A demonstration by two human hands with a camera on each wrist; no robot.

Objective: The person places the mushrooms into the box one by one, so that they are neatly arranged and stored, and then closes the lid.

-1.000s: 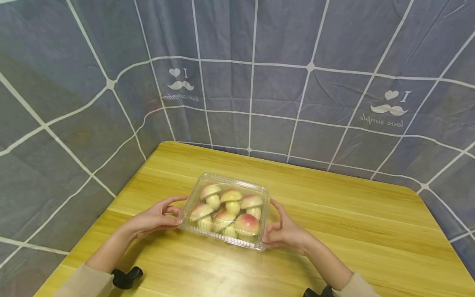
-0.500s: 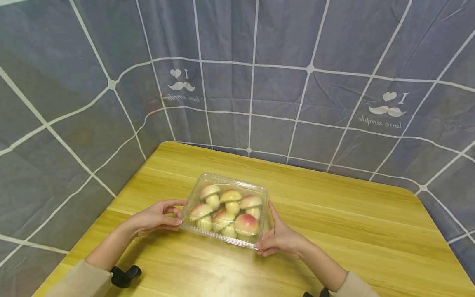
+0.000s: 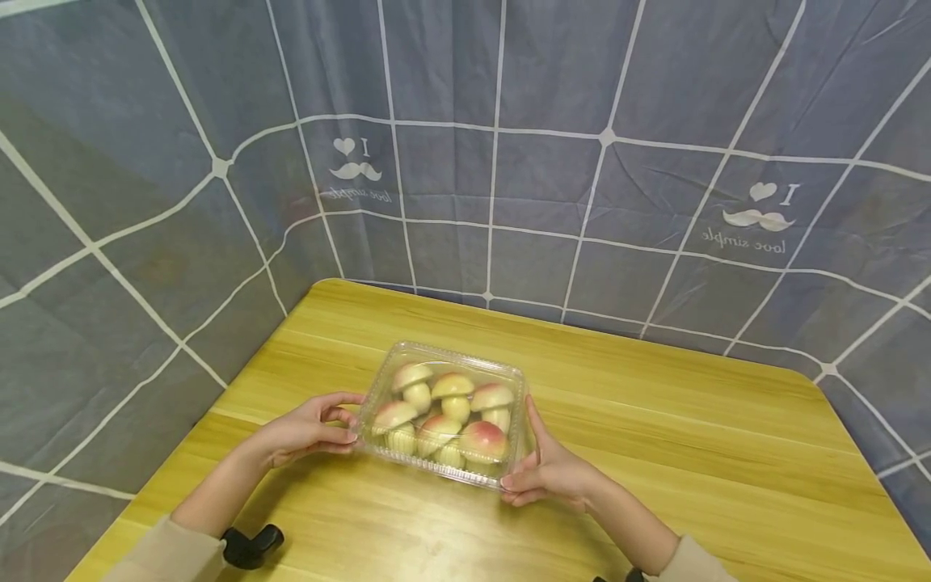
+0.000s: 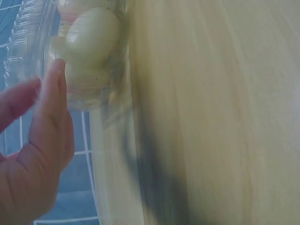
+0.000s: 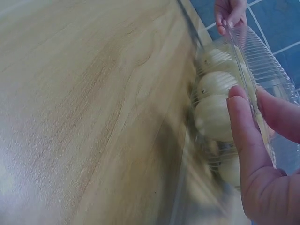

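A clear plastic clamshell box [image 3: 422, 462] with a crimped rim is held over the middle of the table by both hands. Inside sit several mushroom-shaped pieces [image 3: 483, 440], pale yellow with pink-flushed caps. My left hand [image 3: 309, 424] grips the box's left side, its thumb at the near left corner. At the near right corner, my right hand [image 3: 556, 473] pinches the rim. The right wrist view has thumb and finger [image 5: 246, 126] on opposite sides of that rim. In the left wrist view, the fingers [image 4: 49, 108] lie along the box's end; their far tips are partly hidden.
The wood-grain table [image 3: 655, 420] spreads around the box, with the hands' shadows on it. A grey-blue curtain [image 3: 545, 186] with white grid lines hangs behind and at both sides. Black wrist straps [image 3: 250, 546] show at the sleeves.
My right hand has shifted from the box's right side to its near right corner, its thumb now on the front rim. The box and left hand have hardly moved.
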